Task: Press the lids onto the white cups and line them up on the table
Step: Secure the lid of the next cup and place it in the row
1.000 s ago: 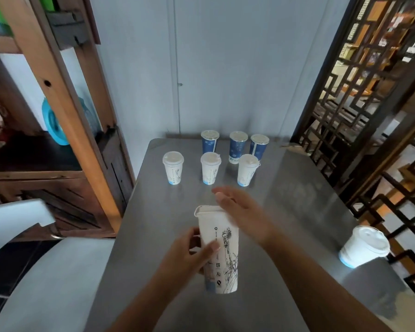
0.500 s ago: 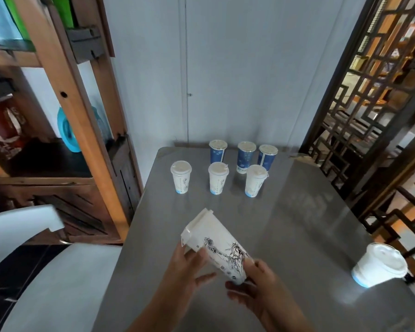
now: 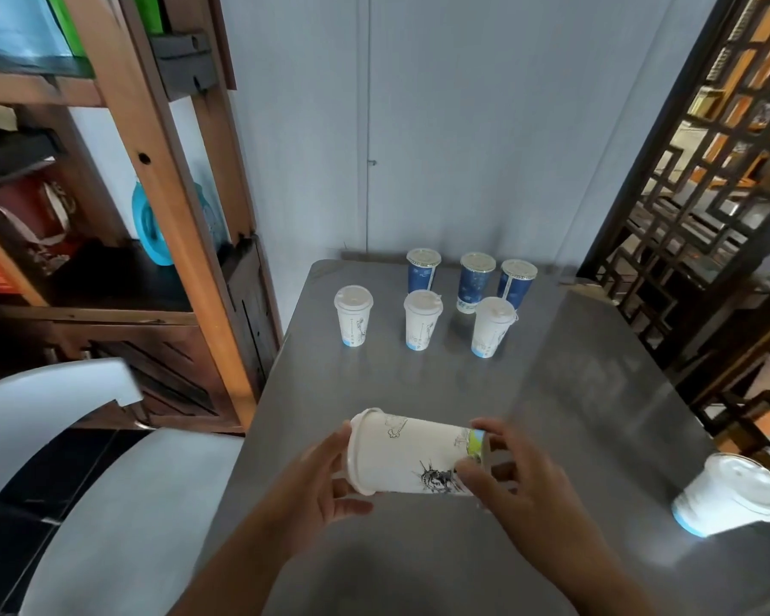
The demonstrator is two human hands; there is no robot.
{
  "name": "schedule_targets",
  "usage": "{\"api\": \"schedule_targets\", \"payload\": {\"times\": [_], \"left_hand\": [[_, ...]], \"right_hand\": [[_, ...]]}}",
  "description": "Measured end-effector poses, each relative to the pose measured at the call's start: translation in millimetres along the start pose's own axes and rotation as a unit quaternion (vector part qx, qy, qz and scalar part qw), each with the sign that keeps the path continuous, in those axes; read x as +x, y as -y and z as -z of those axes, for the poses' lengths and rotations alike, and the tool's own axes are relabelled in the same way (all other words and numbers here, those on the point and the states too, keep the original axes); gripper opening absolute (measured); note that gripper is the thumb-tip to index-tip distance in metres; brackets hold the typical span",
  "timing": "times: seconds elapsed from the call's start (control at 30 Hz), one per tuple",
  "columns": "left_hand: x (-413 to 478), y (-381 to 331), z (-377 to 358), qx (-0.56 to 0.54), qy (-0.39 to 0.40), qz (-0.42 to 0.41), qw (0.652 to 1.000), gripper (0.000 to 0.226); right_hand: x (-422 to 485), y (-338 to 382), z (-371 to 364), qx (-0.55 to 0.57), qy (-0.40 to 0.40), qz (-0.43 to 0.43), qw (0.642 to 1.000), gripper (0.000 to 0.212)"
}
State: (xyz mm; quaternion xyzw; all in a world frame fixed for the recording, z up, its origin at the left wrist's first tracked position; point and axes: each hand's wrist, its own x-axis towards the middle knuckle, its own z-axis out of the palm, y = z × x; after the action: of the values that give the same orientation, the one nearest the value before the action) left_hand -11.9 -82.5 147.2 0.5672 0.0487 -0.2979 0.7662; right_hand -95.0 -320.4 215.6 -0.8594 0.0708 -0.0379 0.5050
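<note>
I hold a tall white cup (image 3: 412, 453) with black drawings sideways above the grey table (image 3: 574, 393), its white lid pointing left. My left hand (image 3: 325, 486) grips the lidded end. My right hand (image 3: 516, 477) grips the base end with the green-blue band. Three lidded white cups (image 3: 353, 316) (image 3: 422, 321) (image 3: 492, 327) stand in a row at the table's far end. Another lidded white cup (image 3: 725, 495) stands near the right edge.
Three blue cups (image 3: 475, 281) stand in a row behind the white ones, near the wall. A wooden shelf unit (image 3: 161, 180) rises at the left. A white chair (image 3: 76, 460) sits at the lower left. A dark lattice screen (image 3: 703, 180) borders the table's right side.
The cup went from upright to lying sideways in my hands. My right hand moved from above the lid down to the cup's base end.
</note>
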Motion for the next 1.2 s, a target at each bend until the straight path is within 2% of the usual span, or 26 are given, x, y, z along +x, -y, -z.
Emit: {"api": "schedule_targets", "payload": {"times": [0.07,0.13,0.2,0.27,0.37,0.43,0.5,0.6,0.67,0.77,0.83,0.93,1.0,1.07,1.2], "left_hand": [[-1.6,1.1,-0.1,-0.006,0.02,-0.038,0.999,0.055],[-6.1,-0.3,0.3,-0.007,0.057,-0.068,0.996,0.073],[-9.7,-1.0,3.1,-0.018,0.097,-0.076,0.992,0.084],[-10.3,0.3,6.3,-0.025,0.121,-0.075,0.99,0.083],[-8.0,2.1,7.6,0.015,0.119,-0.057,0.991,0.073],[-5.4,-0.1,6.3,0.038,0.08,-0.023,0.996,0.06],[-2.4,-3.4,5.4,0.05,0.034,0.029,0.998,0.057],[2.2,-5.1,4.3,0.076,0.026,0.056,0.995,0.062],[1.8,-6.4,1.8,0.078,0.021,0.045,0.996,0.064],[0.1,-5.2,-0.4,0.058,0.024,0.026,0.998,0.055],[-1.7,-5.5,-1.7,0.042,0.044,-0.003,0.998,0.045],[-5.2,-8.0,-1.5,0.006,0.083,-0.051,0.995,0.057],[-6.9,-8.9,0.3,-0.012,0.107,-0.065,0.992,0.063],[-6.5,-7.8,2.9,-0.014,0.121,-0.067,0.99,0.065],[-4.7,-10.0,1.1,0.017,0.127,-0.049,0.991,0.059]], "right_hand": [[-0.1,-0.8,-3.4,0.068,0.02,-0.053,0.996,0.015],[-1.7,-2.9,-5.5,0.144,0.036,-0.111,0.983,0.006],[-3.3,-3.9,-5.2,0.207,0.048,-0.168,0.963,0.014],[-3.4,-5.5,-4.8,0.222,0.054,-0.19,0.955,0.017],[-3.9,-8.4,-6.8,0.136,0.03,-0.119,0.983,0.009],[-5.9,-8.7,-7.2,0.004,0.01,-0.037,0.999,0.021],[-9.4,-7.3,-7.4,-0.072,0.002,0.045,0.996,0.034],[-15.7,-7.8,-11.2,-0.099,0.034,0.116,0.988,0.042],[-17.3,-11.0,-13.9,-0.093,0.034,0.11,0.989,0.044],[-17.2,-15.5,-16.4,-0.071,0.022,0.026,0.997,0.04],[-16.3,-18.0,-16.9,0.012,0.032,-0.041,0.999,0.032],[-17.2,-18.2,-15.1,0.152,0.03,-0.124,0.98,0.028],[-19.3,-17.1,-14.0,0.197,0.038,-0.157,0.967,0.023],[-21.7,-18.3,-13.8,0.203,0.039,-0.153,0.966,0.012],[-24.4,-19.0,-14.6,0.127,-0.015,-0.087,0.988,0.018]]}}
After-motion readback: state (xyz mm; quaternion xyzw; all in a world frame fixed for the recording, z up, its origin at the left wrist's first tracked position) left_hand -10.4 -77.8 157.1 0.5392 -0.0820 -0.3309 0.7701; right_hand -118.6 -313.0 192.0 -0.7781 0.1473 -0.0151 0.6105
